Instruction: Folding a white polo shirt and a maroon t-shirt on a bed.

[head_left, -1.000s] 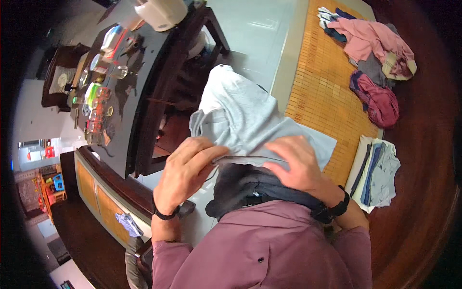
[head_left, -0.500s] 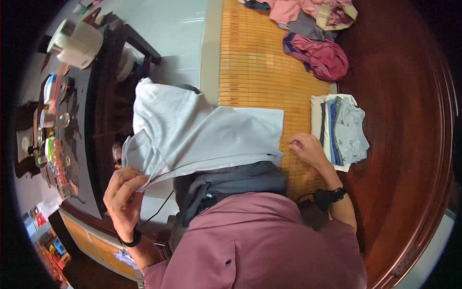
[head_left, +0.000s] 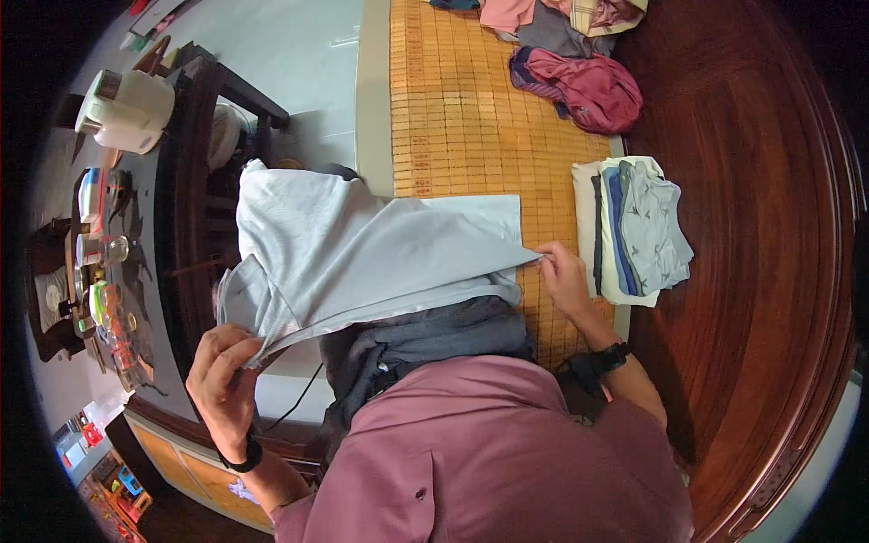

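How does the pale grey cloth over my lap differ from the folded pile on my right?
The pale grey cloth is spread wide, while the folded pile is compact. The left hand and right hand pinch the cloth; neither touches the pile. The cloth looks plain; the pile mixes several colours, including a patterned piece. Both are fabric.

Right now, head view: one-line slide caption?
Left hand and right hand pinch a pale grey garment at opposite sides, with stacked folded clothes on the right.
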A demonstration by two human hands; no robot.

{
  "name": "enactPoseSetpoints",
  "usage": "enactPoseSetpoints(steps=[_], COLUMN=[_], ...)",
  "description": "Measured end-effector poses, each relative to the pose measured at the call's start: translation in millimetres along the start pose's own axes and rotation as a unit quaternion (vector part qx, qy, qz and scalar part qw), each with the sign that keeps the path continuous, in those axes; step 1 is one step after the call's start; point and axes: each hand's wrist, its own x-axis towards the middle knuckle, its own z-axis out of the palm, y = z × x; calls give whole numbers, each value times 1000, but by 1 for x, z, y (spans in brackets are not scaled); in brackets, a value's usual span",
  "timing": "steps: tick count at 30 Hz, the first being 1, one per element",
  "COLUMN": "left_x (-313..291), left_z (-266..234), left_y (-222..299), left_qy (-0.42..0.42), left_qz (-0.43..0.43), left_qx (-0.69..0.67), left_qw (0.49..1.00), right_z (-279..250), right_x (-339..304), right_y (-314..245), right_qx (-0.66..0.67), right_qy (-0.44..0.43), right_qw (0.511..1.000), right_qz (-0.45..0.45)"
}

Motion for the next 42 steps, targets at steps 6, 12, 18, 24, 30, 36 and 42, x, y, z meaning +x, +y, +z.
enactPoseSetpoints(steps=[6, 12, 18, 24, 30, 36, 42], left_x=[3, 5, 7, 14, 34, 136, 284], left_z=[3, 0, -1, -3, -9, -44, -58], left_y=[0, 1, 1, 5, -12, -39, -54], left_qy=[15, 9, 9, 10, 26, 35, -13], left_qz=[8, 6, 14, 7, -35, -62, 52], left_qx=[1, -8, -6, -1, -46, -147, -32], left_qw=[1000, 1000, 1000, 1000, 998, 986, 998], right_z=[-2, 24, 15, 20, -23, -102, -175], right_x=[-30, -43, -41, -20, 13, 92, 162], right_y=[15, 20, 3, 5, -11, -109, -176], right_qx=[-175, -70, -139, -90, -101, -123, -172], right_qy=[-42, -49, -99, -75, 64, 136, 145], right_qw=[966, 991, 958, 982, 983, 963, 969], right_qz=[-187, -103, -228, -146, -138, -195, -99])
